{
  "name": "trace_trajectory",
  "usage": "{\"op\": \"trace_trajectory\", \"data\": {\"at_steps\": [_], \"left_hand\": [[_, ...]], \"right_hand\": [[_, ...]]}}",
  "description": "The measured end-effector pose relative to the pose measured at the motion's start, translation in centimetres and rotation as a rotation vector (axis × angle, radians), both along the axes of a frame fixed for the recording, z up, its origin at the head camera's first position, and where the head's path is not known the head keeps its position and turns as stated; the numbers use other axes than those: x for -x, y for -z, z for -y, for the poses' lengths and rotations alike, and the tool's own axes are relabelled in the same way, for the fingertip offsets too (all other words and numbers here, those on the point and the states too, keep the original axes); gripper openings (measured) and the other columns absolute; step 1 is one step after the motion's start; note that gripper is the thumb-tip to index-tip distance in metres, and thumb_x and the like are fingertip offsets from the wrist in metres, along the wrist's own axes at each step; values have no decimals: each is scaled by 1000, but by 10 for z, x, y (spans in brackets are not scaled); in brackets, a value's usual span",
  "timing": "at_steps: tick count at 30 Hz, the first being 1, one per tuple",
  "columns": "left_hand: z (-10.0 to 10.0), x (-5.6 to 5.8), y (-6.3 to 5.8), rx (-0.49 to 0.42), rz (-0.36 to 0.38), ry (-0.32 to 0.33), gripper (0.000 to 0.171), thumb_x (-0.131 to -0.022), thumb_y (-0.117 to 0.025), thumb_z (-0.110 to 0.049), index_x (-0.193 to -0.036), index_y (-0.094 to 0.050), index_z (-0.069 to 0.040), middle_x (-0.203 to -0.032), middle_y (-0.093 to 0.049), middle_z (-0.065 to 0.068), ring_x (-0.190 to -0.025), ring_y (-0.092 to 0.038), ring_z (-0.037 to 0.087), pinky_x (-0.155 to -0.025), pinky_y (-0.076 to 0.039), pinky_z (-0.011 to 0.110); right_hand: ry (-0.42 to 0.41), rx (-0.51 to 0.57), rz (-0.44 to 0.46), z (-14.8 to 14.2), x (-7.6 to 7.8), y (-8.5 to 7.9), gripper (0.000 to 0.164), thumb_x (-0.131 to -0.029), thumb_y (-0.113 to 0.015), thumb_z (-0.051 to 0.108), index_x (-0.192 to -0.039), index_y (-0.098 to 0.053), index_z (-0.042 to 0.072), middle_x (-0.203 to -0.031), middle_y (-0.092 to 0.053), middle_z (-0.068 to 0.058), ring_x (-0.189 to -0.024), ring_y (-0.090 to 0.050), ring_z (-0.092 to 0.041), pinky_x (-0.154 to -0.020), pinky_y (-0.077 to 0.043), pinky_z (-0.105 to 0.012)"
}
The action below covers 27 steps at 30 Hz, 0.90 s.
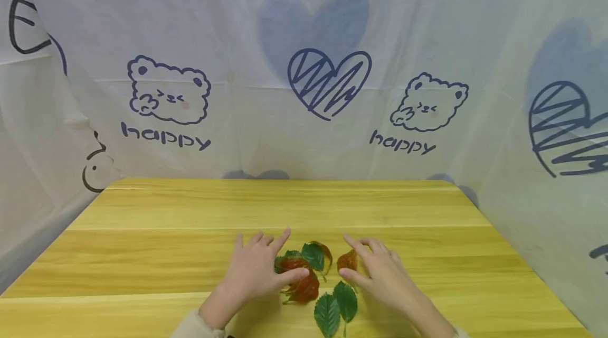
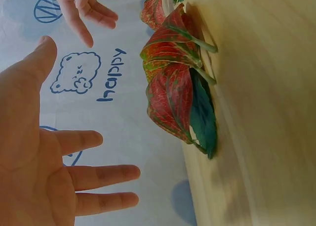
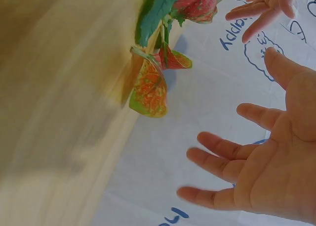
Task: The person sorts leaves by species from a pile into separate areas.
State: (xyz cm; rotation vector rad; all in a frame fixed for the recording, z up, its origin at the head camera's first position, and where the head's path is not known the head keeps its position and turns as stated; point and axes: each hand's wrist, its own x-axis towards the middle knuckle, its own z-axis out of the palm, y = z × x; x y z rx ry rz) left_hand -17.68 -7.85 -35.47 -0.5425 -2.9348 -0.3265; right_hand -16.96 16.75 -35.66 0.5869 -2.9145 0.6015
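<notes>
Red and green leaves lie loosely grouped on the wooden table. My left hand [image 1: 258,266] hovers over the group's left side with fingers spread, holding nothing. Beneath its thumb are several red leaves [image 1: 304,288]; the left wrist view shows them curled, with a dark green leaf [image 2: 205,117] under them. On the other side, my right hand [image 1: 382,274] is spread too, its thumb near an orange-red leaf [image 1: 347,261]. A green leaf [image 1: 313,256] lies between the hands. Closer to me are two more green leaves [image 1: 326,314]. Both palms appear free in the wrist views.
The yellow wood-grain table [image 1: 166,253] reaches back to a pale cloth [image 1: 247,90] printed with hearts, bears and the word "happy". This cloth hangs behind the table and along both its sides.
</notes>
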Motion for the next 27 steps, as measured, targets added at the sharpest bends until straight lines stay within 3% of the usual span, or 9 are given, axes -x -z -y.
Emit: {"op": "trace_trajectory", "data": {"at_steps": [2, 5, 9, 14, 19, 22, 25, 27], "left_hand": [[0, 1, 1, -32, 0, 10, 86, -73, -39, -76, -135, -42, -18, -118, -56, 12, -112, -46, 35, -92, -21, 64], [-1, 2, 3, -65, -9, 24, 81, -74, -43, -72, -133, -46, -16, -114, -59, 12, -107, -51, 32, -91, -25, 63], [0, 4, 6, -112, -29, 49, 75, -76, -49, -67, -128, -50, -13, -105, -62, 11, -96, -57, 28, -84, -35, 58], [1, 7, 9, -183, -49, 93, 59, -79, -56, -55, -117, -60, -10, -97, -65, 7, -85, -60, 21, -74, -41, 48], [1, 11, 12, -289, -44, 142, 38, -83, -62, -36, -105, -65, -4, -90, -67, 8, -52, -55, 12, -53, -45, 30], [1, 13, 12, -363, -4, 147, 30, -83, -63, -27, -101, -66, -4, -89, -67, 9, -56, -57, 16, -52, -46, 29], [0, 14, 13, -407, 31, 144, 25, -84, -63, -25, -99, -66, -6, -88, -66, 5, -80, -61, 21, -68, -49, 37], [-1, 15, 12, -445, 64, 151, 24, -84, -62, -25, -100, -66, -7, -88, -66, 3, -82, -60, 21, -70, -49, 39]], "right_hand": [[-29, 42, 19, -2, 1, 1, 61, -83, -58, 44, -134, -43, 14, -114, -50, -15, -98, -50, -29, -81, -39, -58], [-97, 130, 72, -4, 3, 4, 55, -83, -61, 37, -129, -48, 9, -106, -52, -13, -88, -52, -25, -72, -46, -47], [-198, 256, 173, -8, 6, 6, 50, -82, -64, 28, -123, -52, 2, -104, -54, -14, -87, -53, -27, -70, -48, -40], [-252, 357, 303, -12, 10, 9, 45, -81, -67, 21, -117, -55, -3, -97, -57, -10, -81, -52, -21, -67, -46, -30], [-266, 423, 387, -14, 12, 15, 39, -79, -68, 10, -113, -58, -6, -89, -57, -8, -75, -50, -17, -64, -45, -26], [-264, 452, 434, -15, 13, 20, 38, -77, -68, 7, -111, -58, -7, -88, -57, -8, -72, -48, -15, -61, -44, -23], [-261, 478, 484, -17, 13, 24, 36, -76, -68, 3, -109, -59, -7, -86, -56, -7, -69, -47, -13, -59, -43, -21], [-261, 490, 514, -18, 13, 26, 35, -75, -68, 2, -108, -59, -8, -84, -55, -7, -67, -46, -13, -58, -43, -21]]}}
